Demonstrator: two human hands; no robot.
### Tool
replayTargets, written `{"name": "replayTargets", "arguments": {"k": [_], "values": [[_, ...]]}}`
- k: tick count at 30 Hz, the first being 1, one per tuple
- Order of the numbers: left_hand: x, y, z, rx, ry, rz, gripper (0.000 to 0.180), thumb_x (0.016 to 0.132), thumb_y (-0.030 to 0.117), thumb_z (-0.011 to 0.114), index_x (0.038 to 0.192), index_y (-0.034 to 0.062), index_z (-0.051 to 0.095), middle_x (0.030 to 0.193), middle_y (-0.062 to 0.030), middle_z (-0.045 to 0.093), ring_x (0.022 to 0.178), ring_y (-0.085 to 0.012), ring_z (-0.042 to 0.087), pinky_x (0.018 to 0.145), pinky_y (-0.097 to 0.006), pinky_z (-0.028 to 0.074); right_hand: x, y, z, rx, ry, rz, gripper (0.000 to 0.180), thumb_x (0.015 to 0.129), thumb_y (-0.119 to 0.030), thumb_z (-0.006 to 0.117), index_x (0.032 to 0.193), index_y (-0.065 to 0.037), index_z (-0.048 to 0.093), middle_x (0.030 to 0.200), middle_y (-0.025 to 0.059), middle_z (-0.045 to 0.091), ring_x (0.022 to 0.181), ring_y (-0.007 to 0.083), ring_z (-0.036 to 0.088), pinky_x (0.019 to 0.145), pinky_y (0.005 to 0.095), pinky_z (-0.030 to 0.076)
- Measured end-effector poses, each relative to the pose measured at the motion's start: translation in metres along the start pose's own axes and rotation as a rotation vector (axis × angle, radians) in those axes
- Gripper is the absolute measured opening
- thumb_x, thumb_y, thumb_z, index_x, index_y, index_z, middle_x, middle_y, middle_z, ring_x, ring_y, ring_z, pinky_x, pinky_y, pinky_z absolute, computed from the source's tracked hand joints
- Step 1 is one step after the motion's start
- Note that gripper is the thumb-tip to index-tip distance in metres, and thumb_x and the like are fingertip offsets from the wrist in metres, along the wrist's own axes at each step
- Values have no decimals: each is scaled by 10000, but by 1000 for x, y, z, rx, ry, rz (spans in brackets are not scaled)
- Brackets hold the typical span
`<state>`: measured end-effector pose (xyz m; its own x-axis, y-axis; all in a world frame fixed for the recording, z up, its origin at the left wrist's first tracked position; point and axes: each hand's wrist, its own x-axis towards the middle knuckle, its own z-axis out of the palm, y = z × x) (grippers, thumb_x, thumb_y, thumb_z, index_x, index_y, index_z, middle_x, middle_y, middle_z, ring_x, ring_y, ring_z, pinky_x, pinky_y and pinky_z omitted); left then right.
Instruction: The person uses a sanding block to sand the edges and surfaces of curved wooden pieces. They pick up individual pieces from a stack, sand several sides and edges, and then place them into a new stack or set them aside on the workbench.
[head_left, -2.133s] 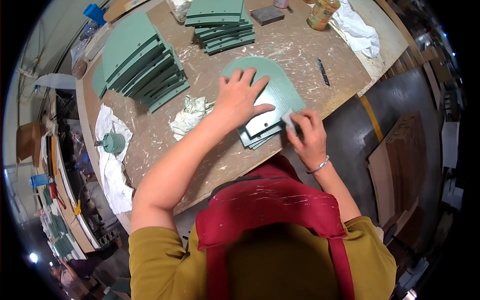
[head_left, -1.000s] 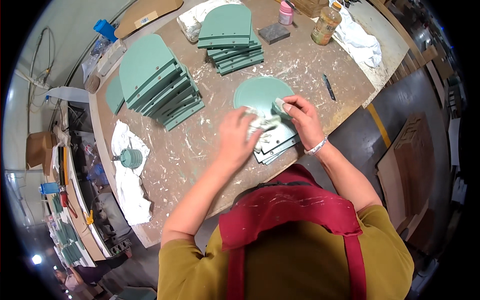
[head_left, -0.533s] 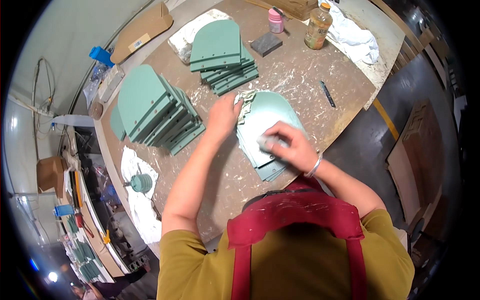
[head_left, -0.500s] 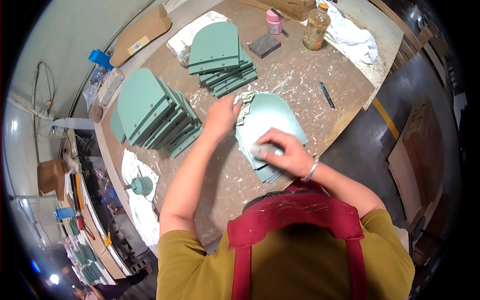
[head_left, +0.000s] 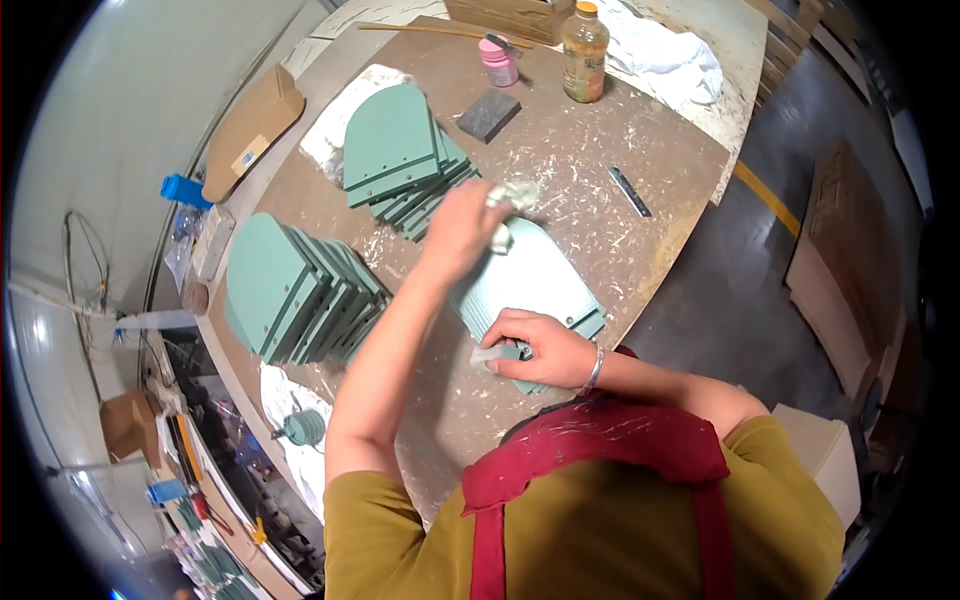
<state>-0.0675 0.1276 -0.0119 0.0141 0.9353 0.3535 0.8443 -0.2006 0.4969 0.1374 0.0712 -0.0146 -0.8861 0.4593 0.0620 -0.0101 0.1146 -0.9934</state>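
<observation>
A short stack of pale green round-ended panels (head_left: 535,275) lies in front of me on the worktable (head_left: 640,250). At the far end of its top panel, my left hand (head_left: 464,228) is closed on a crumpled whitish cloth (head_left: 503,238). My right hand (head_left: 548,350) is at the near edge of the stack, its fingers curled around a small pale greyish piece (head_left: 490,356) whose kind I cannot make out. Two more stacks of green panels stand to the left: a taller one (head_left: 270,280) and one farther back (head_left: 392,140).
At the back are a dark grey block (head_left: 489,116), a pink jar (head_left: 498,64) and an orange-capped bottle (head_left: 585,55). A black cutter-like strip (head_left: 630,192) lies at the right. A green container (head_left: 304,427) rests on white cloth (head_left: 285,392) at the near left.
My right hand has moved left and nearer to me, from over the top panel to the stack's near edge. The left hand still grips the cloth by the far end. The view has shifted.
</observation>
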Motion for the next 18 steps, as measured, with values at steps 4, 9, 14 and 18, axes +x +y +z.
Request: {"name": "replayTargets", "arguments": {"k": [4, 9, 14, 18], "values": [[25, -20, 14, 291, -222, -100, 294, 917, 301, 655, 1008, 29, 591, 904, -188, 619, 887, -395, 619, 782, -478, 490, 1, 2, 4, -76, 11, -111, 227, 843, -167, 711, 1008, -28, 641, 943, 98, 599, 877, 240, 597, 731, 331, 493], [29, 4, 32, 200, -247, 58, 333, 941, 349, 622, 961, 18, 591, 950, -202, 655, 878, -410, 634, 718, -491, 502, 0, 3, -2, -37, -37, -20, 267, 863, -179, 723, 1069, -24, 651, 991, 90, 605, 918, 216, 593, 814, 325, 489], [51, 3, 31, 266, -310, -120, 335, 946, 362, 614, 952, 28, 612, 971, -204, 659, 922, -403, 632, 786, -494, 493, -1, 6, 2, -41, 2, -63, 247, 850, -199, 719, 1009, -25, 644, 941, 110, 605, 883, 261, 611, 739, 350, 510], [35, 17, 34, 62, -360, 282, 315, 959, 340, 597, 992, 28, 634, 919, -215, 678, 884, -415, 646, 744, -513, 489, -2, 8, 1, -60, -14, -69, 255, 850, -215, 712, 1001, -21, 643, 964, 122, 616, 909, 293, 621, 792, 381, 507]]}}
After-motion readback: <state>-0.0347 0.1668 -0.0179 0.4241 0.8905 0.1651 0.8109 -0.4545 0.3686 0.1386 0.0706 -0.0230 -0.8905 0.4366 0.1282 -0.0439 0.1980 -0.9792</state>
